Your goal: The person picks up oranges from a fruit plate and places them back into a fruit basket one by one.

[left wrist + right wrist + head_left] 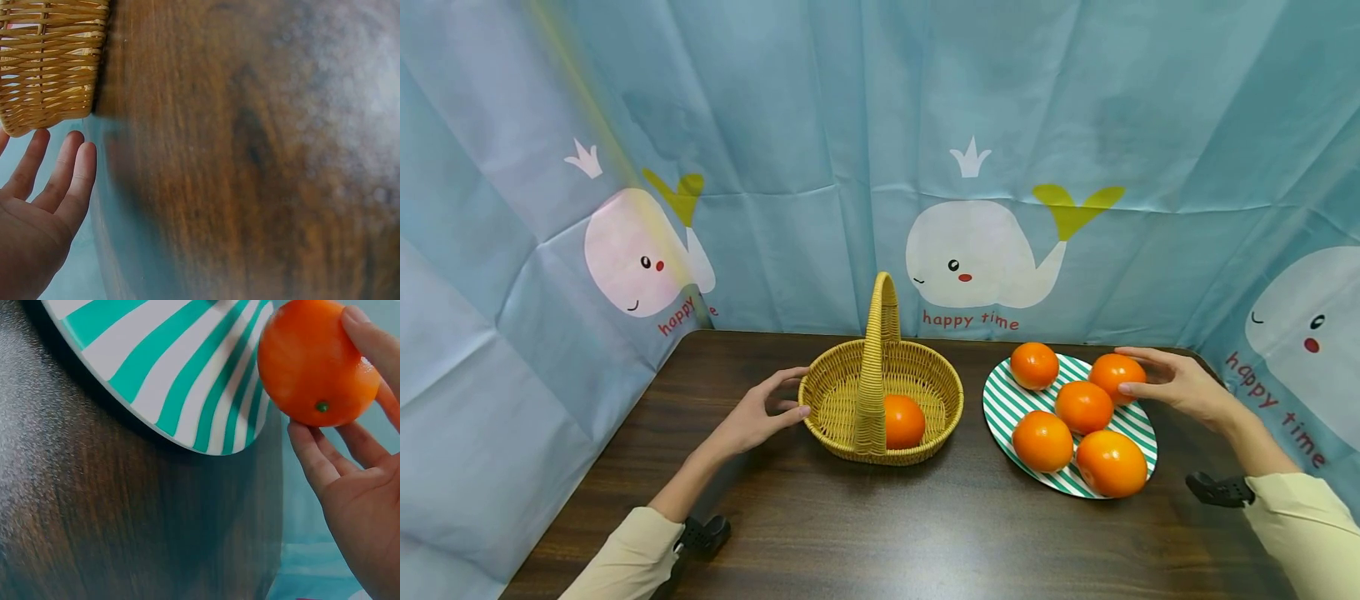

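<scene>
A yellow wicker basket with a tall arched handle stands mid-table, one orange inside it. My left hand is at the basket's left rim, thumb and fingertips against it. In the left wrist view, those fingers look nearly straight beside the woven wall; the thumb is hidden there. On the right, my right hand holds an orange between thumb and fingers, at the back right of a green-and-white striped plate. The right wrist view shows this orange with its small green stem end.
Several more oranges lie on the plate, including one at the back and one in front. The dark wooden table ends at a light blue curtain printed with whales, which also hangs along both sides.
</scene>
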